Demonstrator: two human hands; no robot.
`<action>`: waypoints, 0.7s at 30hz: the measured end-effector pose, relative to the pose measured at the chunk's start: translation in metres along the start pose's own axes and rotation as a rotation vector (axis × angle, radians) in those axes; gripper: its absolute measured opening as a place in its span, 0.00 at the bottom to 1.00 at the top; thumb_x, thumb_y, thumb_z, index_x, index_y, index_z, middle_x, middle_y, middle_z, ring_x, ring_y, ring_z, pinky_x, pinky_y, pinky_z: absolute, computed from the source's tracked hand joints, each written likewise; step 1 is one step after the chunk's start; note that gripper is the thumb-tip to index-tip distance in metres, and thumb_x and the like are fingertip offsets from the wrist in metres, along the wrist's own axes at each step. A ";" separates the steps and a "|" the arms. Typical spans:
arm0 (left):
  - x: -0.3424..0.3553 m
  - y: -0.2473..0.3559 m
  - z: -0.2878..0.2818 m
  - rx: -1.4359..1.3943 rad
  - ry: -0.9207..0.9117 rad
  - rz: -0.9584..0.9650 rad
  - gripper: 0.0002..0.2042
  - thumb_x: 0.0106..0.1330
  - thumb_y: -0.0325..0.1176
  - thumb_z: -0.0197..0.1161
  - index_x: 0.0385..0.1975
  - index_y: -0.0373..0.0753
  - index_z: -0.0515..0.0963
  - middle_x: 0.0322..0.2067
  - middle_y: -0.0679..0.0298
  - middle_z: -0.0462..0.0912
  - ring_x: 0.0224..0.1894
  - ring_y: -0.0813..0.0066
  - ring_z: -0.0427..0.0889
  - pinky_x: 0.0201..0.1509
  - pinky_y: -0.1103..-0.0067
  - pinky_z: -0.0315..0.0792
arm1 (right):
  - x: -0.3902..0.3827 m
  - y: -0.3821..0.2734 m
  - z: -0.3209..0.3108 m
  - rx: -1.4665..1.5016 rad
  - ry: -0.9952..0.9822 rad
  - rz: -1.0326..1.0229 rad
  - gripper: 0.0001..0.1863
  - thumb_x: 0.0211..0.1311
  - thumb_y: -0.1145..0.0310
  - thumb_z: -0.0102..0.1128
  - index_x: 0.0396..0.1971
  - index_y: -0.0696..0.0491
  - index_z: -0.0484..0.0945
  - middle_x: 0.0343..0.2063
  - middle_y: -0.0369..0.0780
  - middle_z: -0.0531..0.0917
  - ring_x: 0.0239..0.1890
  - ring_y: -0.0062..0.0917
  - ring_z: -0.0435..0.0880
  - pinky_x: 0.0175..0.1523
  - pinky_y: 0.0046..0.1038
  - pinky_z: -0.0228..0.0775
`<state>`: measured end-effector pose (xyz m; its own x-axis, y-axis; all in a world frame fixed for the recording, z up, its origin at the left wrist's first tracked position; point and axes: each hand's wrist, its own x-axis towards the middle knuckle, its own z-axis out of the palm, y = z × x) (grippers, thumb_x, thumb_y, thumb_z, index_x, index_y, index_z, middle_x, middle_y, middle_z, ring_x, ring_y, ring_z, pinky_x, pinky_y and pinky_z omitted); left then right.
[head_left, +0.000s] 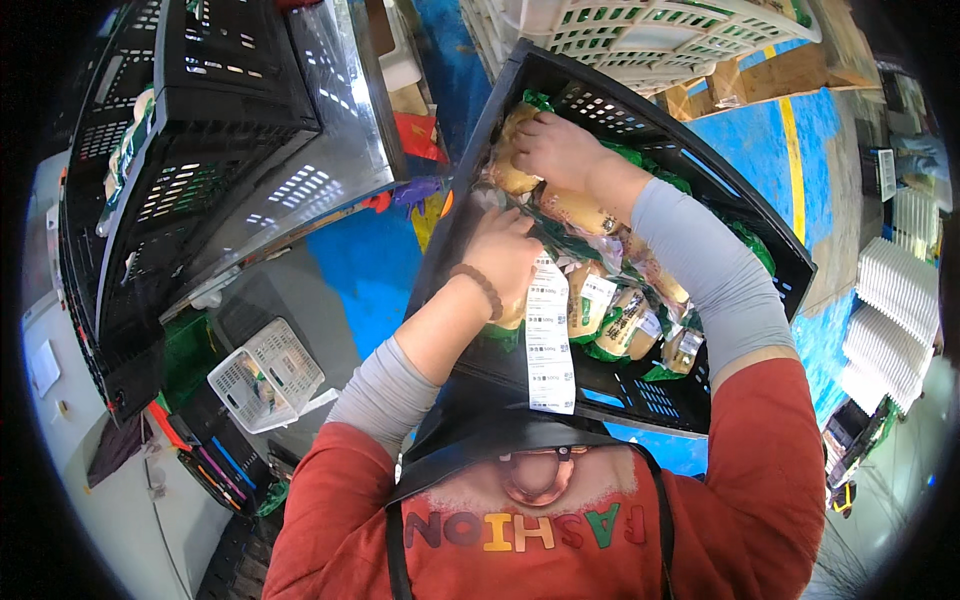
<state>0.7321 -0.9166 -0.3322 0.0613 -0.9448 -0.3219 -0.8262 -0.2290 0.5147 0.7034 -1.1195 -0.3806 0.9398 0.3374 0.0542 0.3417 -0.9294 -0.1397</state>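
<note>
black plastic crate [640, 115] (perforated), glossy film packs [590, 305]

Looks like a produce packing warehouse: black slotted plastic crates [200, 150] at ten o'clock, stacked white lattice plastic crates [650, 30] at one, blue-painted concrete floor [760, 130] with yellow line.

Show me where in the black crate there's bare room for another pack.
Bare floor shows along the black crate's near wall, below the labelled packs. The far half is crowded: left hand and right hand sit among bagged produce.
</note>
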 end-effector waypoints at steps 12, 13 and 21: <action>-0.008 -0.001 -0.014 -0.526 0.344 0.024 0.09 0.50 0.29 0.64 0.28 0.33 0.77 0.46 0.51 0.76 0.44 0.56 0.76 0.47 0.69 0.71 | -0.016 -0.040 0.027 0.999 0.710 1.132 0.09 0.56 0.69 0.58 0.36 0.57 0.77 0.26 0.43 0.79 0.31 0.26 0.79 0.38 0.25 0.70; -0.010 0.001 -0.015 -0.572 0.317 0.002 0.09 0.51 0.27 0.64 0.31 0.32 0.77 0.46 0.52 0.75 0.45 0.60 0.76 0.47 0.71 0.72 | -0.019 -0.045 0.048 1.026 0.582 1.141 0.10 0.56 0.67 0.57 0.35 0.57 0.77 0.28 0.44 0.80 0.31 0.30 0.80 0.38 0.28 0.70; -0.019 0.012 -0.027 -0.697 0.292 0.024 0.10 0.55 0.26 0.63 0.36 0.32 0.78 0.46 0.53 0.75 0.47 0.67 0.75 0.49 0.78 0.69 | -0.002 -0.067 0.040 0.713 0.213 1.433 0.19 0.54 0.61 0.52 0.43 0.58 0.69 0.38 0.53 0.78 0.41 0.49 0.76 0.47 0.42 0.68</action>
<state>0.7367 -0.9080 -0.2985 0.2738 -0.9529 -0.1308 -0.2895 -0.2113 0.9336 0.6785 -1.0524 -0.4112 0.4751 -0.7850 -0.3975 -0.7827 -0.1705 -0.5986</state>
